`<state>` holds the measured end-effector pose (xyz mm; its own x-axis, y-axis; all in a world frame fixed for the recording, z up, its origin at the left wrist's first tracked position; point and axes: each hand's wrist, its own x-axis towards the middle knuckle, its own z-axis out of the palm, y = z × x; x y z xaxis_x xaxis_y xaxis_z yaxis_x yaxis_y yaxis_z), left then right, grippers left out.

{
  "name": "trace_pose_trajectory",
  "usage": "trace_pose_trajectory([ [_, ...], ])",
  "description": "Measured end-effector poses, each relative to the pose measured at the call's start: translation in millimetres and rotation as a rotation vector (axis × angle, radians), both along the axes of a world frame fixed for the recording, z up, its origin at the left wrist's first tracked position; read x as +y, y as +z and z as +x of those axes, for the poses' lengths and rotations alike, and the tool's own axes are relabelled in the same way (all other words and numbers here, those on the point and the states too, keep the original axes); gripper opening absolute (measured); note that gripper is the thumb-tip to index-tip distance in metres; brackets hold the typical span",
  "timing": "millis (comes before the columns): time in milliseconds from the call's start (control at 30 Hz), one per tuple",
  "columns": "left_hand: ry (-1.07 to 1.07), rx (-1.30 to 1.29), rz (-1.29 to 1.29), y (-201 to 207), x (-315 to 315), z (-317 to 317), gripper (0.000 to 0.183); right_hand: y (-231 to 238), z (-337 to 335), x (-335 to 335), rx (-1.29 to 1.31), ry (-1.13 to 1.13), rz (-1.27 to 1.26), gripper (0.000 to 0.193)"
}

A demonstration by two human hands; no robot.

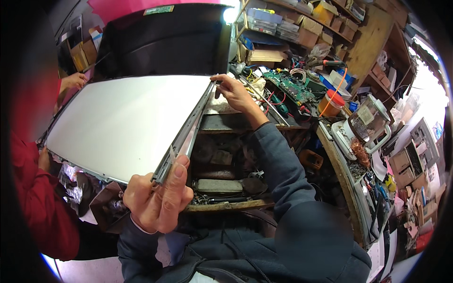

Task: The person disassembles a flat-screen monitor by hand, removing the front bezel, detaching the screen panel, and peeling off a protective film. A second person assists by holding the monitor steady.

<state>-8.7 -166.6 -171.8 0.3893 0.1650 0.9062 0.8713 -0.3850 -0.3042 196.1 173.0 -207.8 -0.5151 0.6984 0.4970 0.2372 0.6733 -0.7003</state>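
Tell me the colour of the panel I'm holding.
The panel has a white face, clearest in head view.

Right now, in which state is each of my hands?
Left hand: closed, holding the near end of the long grey metal strip.
Right hand: at its far end; whether closed on it cannot be told.

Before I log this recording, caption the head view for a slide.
Left hand pinching the grey strip along a white panel, right hand at the strip's far end, red-sleeved co-worker opposite.
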Motion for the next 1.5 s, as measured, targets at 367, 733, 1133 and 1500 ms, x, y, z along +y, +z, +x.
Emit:
trace_pose_trajectory([
  [367, 0.02, -0.039, 0.004, 5.9, -6.5, -2.0, 0.043, -2.9, -4.7, -10.7, 0.057, -0.046, 0.049, 0.03],
  [733, 0.063, -0.038, -0.058, 12.2, -13.5, -4.3, 0.04, -12.1, -51.4, -25.1, 0.255, -0.251, 0.199, 0.027],
  [1133, -0.092, -0.066, 0.173, 0.0, 4.0, -2.3, 0.045, -14.3, -29.3, -7.8, 0.141, -0.34, 0.316, 0.029],
  [1500, -0.096, -0.065, 0.165, -14.4, 2.9, 0.5, 0.042, 58.3, 3.0, -11.1, -0.563, -0.145, 0.608, 0.025],
])
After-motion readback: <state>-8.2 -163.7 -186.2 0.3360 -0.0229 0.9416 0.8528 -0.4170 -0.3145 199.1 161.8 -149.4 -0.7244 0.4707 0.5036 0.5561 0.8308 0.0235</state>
